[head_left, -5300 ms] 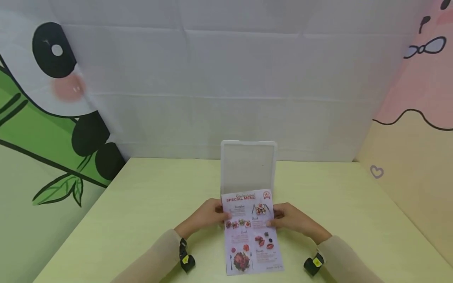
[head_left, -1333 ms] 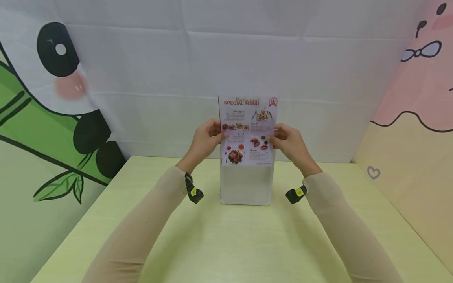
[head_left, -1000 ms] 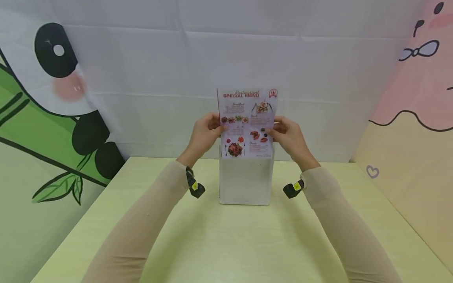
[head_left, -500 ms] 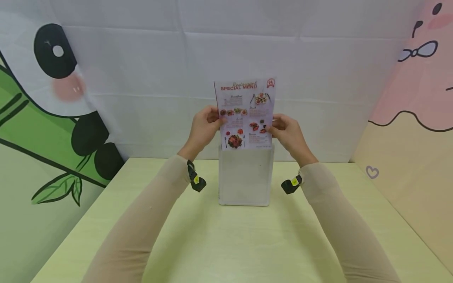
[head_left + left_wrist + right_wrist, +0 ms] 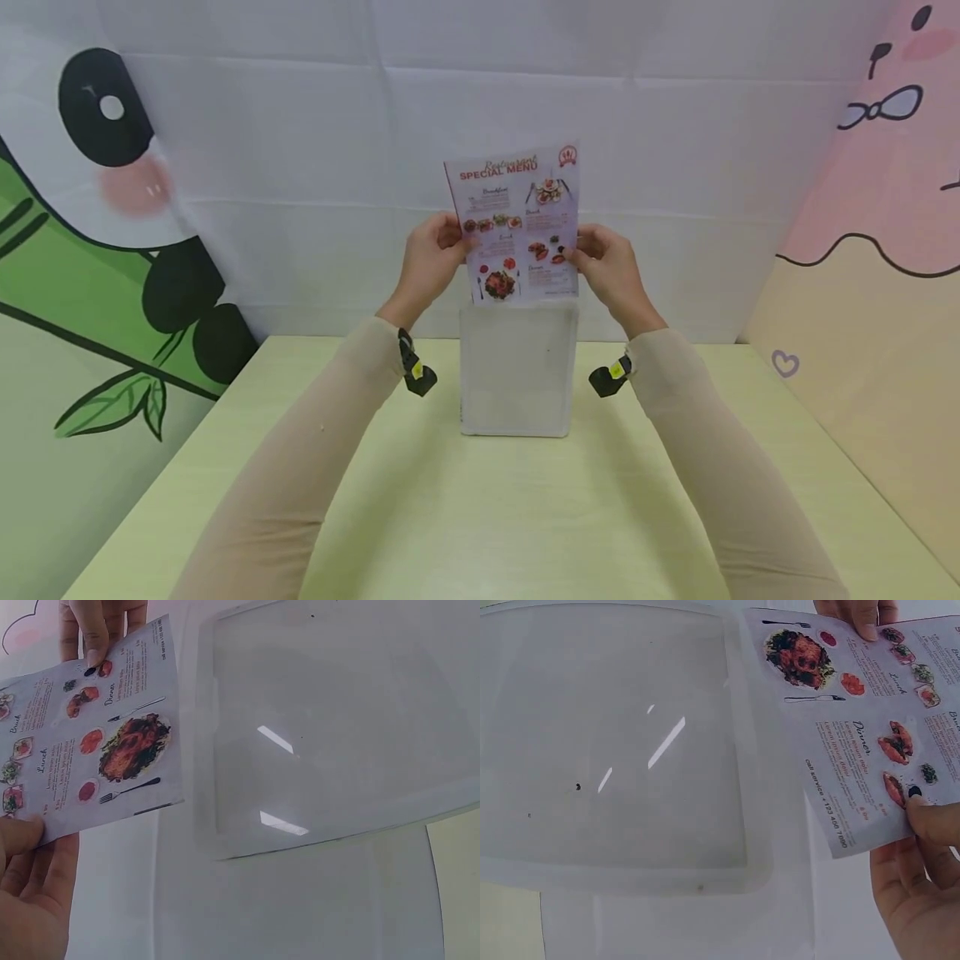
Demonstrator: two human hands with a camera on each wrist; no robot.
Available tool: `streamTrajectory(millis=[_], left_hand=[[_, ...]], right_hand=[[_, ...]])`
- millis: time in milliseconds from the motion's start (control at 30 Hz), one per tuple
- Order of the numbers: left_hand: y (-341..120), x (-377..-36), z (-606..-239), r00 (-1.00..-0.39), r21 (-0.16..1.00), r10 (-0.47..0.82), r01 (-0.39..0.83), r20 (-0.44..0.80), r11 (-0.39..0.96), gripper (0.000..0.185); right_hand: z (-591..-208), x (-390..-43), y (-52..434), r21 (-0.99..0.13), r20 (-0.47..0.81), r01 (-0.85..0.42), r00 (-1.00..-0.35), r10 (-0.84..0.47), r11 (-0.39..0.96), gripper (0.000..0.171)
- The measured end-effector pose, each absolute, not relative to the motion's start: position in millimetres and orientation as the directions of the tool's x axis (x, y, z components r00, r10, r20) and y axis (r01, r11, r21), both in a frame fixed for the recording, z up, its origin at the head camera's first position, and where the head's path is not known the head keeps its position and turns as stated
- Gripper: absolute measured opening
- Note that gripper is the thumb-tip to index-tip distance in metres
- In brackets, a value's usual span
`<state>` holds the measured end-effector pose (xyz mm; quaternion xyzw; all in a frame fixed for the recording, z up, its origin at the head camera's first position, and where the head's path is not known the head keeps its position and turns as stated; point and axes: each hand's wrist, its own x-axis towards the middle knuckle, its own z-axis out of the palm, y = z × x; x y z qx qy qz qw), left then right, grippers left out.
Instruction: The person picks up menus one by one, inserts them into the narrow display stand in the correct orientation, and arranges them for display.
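Printed menu sheet [image 5: 514, 223], red heading and food photos, held upright just above clear stand [image 5: 517, 371], long axis vertical, top tilted slightly left, edges pinched by left hand [image 5: 427, 260] and right hand [image 5: 609, 268].

You've got a white menu sheet [image 5: 514, 225] w/ red heading & food photos; clear holder [image 5: 517, 371]; pale yellow-green table [image 5: 480, 517]; beige sleeves [image 5: 300, 492]; panda-bamboo wall print [image 5: 112, 208].
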<state>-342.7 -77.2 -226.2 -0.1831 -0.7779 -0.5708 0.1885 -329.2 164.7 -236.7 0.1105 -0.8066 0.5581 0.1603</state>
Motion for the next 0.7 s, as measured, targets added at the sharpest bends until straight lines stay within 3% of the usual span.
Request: streamTrajectory(millis=[333,700], left_hand=[[-73.2,-347.4,-222.0,-0.839,0.798,0.064,0.535,0.540,0.279,0.014],[-72.7,-351.1,-227.4,-0.855,0.825,0.048,0.513,0.517,0.236,0.014]], right_hand=[[-230.6,-333.3,163.9,-0.834,0.441,-0.397,-0.897,0.030,0.383,0.028],[-228.5,-334.3,160.8,-0.813,0.462,-0.409,-0.886,0.032,0.414,0.026]])
